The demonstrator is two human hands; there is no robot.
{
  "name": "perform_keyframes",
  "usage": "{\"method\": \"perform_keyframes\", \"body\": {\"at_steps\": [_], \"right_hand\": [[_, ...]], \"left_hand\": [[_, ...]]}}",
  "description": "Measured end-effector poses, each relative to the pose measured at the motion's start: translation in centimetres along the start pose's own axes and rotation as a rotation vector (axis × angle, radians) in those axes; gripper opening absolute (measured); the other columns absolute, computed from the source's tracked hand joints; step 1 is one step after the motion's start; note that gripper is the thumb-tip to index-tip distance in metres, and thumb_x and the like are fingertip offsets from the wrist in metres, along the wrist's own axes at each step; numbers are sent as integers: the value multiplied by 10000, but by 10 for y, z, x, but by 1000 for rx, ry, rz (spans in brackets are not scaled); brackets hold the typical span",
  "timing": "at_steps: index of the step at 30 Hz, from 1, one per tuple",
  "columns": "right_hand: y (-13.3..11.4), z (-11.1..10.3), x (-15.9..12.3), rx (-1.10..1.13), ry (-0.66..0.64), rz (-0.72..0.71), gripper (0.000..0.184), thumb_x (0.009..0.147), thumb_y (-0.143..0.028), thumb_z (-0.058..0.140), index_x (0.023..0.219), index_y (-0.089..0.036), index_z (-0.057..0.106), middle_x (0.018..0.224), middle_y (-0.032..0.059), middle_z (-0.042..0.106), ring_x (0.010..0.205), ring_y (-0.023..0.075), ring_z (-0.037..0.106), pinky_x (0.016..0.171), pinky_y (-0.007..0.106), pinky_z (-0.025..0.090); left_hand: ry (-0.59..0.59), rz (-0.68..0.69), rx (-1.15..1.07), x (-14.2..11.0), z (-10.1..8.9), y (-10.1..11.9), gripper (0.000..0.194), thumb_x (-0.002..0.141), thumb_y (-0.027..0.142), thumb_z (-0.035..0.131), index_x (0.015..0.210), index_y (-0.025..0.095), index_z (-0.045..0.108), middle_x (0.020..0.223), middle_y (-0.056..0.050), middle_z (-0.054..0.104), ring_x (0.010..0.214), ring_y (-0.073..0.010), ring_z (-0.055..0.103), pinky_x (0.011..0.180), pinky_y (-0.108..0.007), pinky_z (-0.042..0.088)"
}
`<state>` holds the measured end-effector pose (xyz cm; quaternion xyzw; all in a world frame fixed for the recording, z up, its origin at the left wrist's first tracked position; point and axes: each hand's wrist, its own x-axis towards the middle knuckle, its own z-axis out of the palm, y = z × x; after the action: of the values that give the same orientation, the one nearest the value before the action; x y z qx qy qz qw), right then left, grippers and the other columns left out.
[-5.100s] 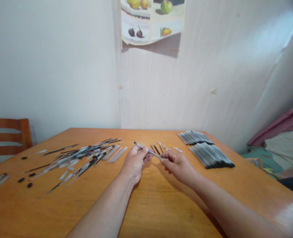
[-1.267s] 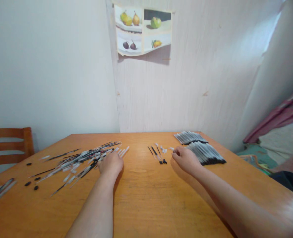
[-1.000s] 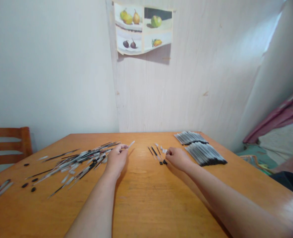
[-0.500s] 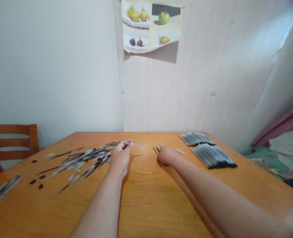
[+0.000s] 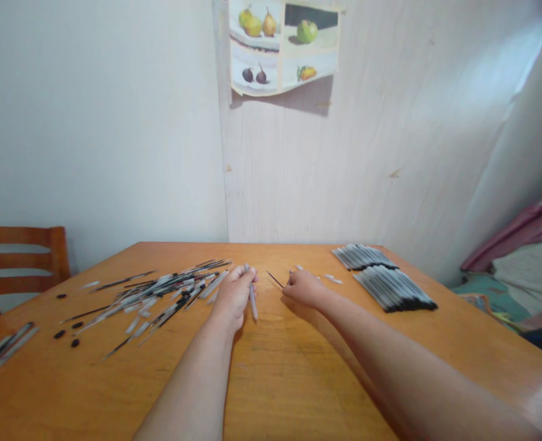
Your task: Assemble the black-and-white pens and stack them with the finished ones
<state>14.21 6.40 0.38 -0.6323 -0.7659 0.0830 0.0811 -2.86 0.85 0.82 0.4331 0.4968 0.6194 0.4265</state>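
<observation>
My left hand is closed on a clear pen barrel that points down toward me, just right of a loose heap of pen barrels and refills. My right hand pinches a thin black refill whose free end sticks out to the left, toward the barrel. Both hands hover low over the orange wooden table, a short gap apart. A few small clear pen parts lie just beyond my right hand.
Two neat stacks of assembled pens lie at the table's right rear. Small black caps and a few pens sit at the left edge. A wooden chair stands left; a fruit poster hangs on the wall.
Earlier both hands held one pen together, then parted. My left hand picked a barrel from the heap and swung it toward me; my right hand lifted a refill and moved left.
</observation>
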Motion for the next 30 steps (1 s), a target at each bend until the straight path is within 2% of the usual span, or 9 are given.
{"method": "perform_keyframes", "body": {"at_steps": [4, 7, 12, 15, 18, 21, 23, 26, 30], "right_hand": [[0, -2, -14, 175, 18, -148, 218, 756, -287, 542, 658, -147, 677, 615, 55, 659, 565, 136, 589, 511, 215, 346], [-4, -1, -26, 427, -6, -248, 172, 723, -220, 517, 597, -155, 615, 525, 14, 607, 474, 106, 527, 465, 206, 319], [-10, -4, -44, 914, -74, -257, 65, 694, -175, 490, 634, -185, 513, 533, -13, 599, 479, 102, 521, 470, 201, 360], [-8, -11, -48, 1122, 28, -209, 22, 697, -198, 528, 711, -188, 514, 537, -44, 560, 452, 80, 449, 445, 193, 320], [2, -23, -48, 1253, 163, -133, 70, 717, -239, 545, 759, -184, 530, 523, -58, 520, 414, 68, 377, 413, 196, 262], [15, -41, -52, 1368, 220, -129, 101, 708, -235, 568, 786, -179, 534, 477, -73, 464, 397, 63, 341, 400, 197, 220], [22, -53, -57, 1446, 173, -159, 131, 695, -217, 579, 810, -180, 528, 442, -90, 413, 376, 58, 298, 392, 199, 184], [29, -66, -66, 1497, 35, -187, 179, 675, -195, 591, 840, -184, 523, 431, -104, 375, 359, 51, 249, 385, 203, 145], [31, -69, -71, 1451, -75, -184, 181, 661, -186, 591, 831, -183, 528, 440, -105, 363, 365, 47, 239, 381, 200, 139]], "left_hand": [[-138, -158, -99, -4, 5, -3, 234, 726, 333, 683, 868, 158, 619, 908, -50, 642, 651, -109, 596, 516, -196, 423], [-203, -224, -196, -6, 8, -3, 210, 737, 289, 691, 878, 144, 636, 865, -55, 643, 668, -112, 615, 533, -187, 440], [-212, -175, -342, -3, 8, -7, 135, 768, 218, 682, 854, 117, 659, 884, -69, 651, 722, -92, 616, 622, -169, 473], [-238, -173, -345, -3, 9, -8, 161, 767, 234, 686, 889, 130, 666, 933, -76, 662, 756, -100, 622, 668, -189, 485], [-236, -136, -248, -6, 11, -5, 224, 756, 299, 685, 934, 166, 662, 985, -69, 670, 773, -120, 627, 652, -212, 472], [-159, -12, -34, -9, 14, -3, 209, 731, 266, 661, 915, 169, 679, 919, -55, 690, 746, -128, 606, 673, -230, 453], [-115, 68, 90, -9, 15, -4, 183, 699, 185, 618, 863, 158, 696, 870, -51, 702, 790, -148, 610, 747, -257, 454], [-102, 144, 218, -8, 16, -7, 215, 668, 118, 531, 790, 156, 704, 861, -55, 715, 867, -183, 621, 826, -297, 446], [-126, 233, 346, -7, 14, -10, 241, 669, 121, 496, 753, 175, 715, 832, -49, 724, 847, -200, 626, 830, -314, 442]]}}
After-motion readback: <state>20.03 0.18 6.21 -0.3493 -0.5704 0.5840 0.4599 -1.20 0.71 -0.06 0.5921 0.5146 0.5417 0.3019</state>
